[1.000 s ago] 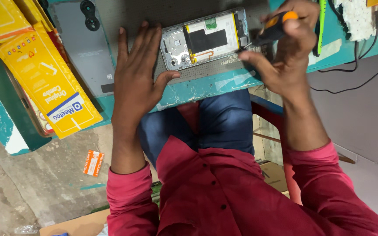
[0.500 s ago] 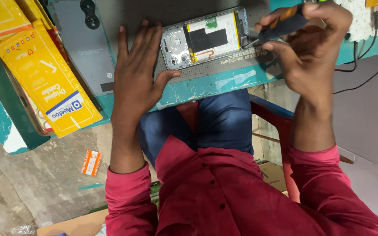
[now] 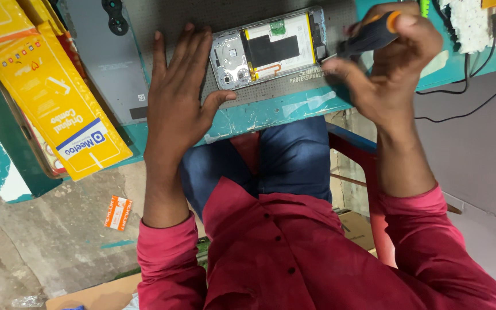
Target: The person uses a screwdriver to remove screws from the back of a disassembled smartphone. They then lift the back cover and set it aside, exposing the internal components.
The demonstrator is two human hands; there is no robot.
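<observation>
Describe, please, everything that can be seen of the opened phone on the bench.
The opened phone lies flat on a grey work mat, its back cover off. Its silver metal frame surrounds a white and black battery area with yellow edges, a small green part at the top edge and round camera openings at its left end. The left hand rests flat beside it, thumb at its lower left corner. The right hand holds a black and orange screwdriver whose tip meets the phone's right end.

A phone repair workshop: opened phone (image 3: pixel 268 49) on grey work mat (image 3: pixel 202 14), chipped teal bench (image 3: pixel 276 112), cables (image 3: pixel 466 63)
</observation>
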